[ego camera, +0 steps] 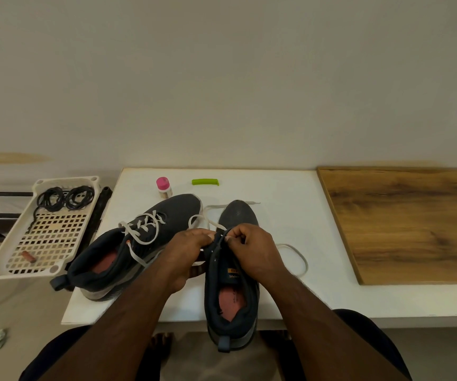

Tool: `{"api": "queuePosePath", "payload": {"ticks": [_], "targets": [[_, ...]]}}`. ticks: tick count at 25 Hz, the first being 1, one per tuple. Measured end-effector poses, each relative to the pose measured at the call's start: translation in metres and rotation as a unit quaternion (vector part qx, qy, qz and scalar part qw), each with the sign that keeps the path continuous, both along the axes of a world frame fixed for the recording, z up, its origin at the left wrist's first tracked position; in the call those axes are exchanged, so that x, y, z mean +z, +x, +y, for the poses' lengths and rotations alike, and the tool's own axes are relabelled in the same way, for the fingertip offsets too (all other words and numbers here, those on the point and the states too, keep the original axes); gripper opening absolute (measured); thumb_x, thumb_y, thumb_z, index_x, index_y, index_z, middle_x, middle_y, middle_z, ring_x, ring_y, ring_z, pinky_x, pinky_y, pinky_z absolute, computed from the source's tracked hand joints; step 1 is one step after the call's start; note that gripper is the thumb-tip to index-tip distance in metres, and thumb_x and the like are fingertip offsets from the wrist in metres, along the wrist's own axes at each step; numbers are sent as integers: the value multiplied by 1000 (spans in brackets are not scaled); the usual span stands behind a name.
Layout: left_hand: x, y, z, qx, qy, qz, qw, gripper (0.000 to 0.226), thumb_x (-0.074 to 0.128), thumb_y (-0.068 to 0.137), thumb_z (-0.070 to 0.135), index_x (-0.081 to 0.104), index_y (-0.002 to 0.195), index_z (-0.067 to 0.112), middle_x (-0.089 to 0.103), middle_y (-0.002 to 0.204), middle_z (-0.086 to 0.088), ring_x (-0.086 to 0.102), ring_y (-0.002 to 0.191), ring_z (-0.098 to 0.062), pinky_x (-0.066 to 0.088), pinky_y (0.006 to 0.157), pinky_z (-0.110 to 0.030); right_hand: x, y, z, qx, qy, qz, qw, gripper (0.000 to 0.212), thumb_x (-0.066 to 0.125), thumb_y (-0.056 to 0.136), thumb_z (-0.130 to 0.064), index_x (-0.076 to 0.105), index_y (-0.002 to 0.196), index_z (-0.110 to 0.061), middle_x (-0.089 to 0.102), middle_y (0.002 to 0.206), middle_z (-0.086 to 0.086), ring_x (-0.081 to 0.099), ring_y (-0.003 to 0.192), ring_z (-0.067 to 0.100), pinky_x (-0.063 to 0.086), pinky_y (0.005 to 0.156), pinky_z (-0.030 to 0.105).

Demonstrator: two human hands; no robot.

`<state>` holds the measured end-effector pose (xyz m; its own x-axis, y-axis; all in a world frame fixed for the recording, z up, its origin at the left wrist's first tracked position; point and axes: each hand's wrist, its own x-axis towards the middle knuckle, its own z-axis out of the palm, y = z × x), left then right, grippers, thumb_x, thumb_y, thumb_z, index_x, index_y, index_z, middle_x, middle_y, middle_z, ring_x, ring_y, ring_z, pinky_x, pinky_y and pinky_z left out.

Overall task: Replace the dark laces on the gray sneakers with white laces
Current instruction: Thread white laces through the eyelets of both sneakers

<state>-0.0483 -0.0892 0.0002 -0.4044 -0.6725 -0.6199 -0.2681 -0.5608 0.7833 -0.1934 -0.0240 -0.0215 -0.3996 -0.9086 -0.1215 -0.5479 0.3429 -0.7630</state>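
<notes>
Left hand (187, 251): grips right sneaker (231, 273) throat
Right hand (252, 250): pinches white lace (294, 255) there
Laced sneaker (136, 243): left of it
Dark laces (66, 198): in tray (10, 264), far left

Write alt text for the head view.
Both hands, left hand and right hand, thread a white lace into the near gray sneaker on a white table; the other sneaker is laced white, dark laces in a tray.

Sneakers (230, 270) matt gray knit cloth; white laces (142, 237) flat woven; tray (43, 237) perforated plastic; board (414, 224) grained wood.
</notes>
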Motion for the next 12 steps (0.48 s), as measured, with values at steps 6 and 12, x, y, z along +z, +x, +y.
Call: {"api": "queuePosePath", "payload": {"ticks": [6,12], "targets": [[0,0,-1,-36,-41,-24,998,23,52,99,21,74,102,21,73,96,-6,66,86,-17,52,67,-29,-1,2,0,-4,-7,-7,1000,15,61,94,-24,65,79,-25,63,76,-11,59,73,5,44,66,17],[-1,-3,0,-53,-120,-47,990,22,52,100,22,74,99,23,72,82,-1,66,65,-10,49,61,-27,-3,3,0,-8,-20,27,999,15,60,94,-20,64,79,-22,62,82,-9,58,79,7,48,74,26]]}}
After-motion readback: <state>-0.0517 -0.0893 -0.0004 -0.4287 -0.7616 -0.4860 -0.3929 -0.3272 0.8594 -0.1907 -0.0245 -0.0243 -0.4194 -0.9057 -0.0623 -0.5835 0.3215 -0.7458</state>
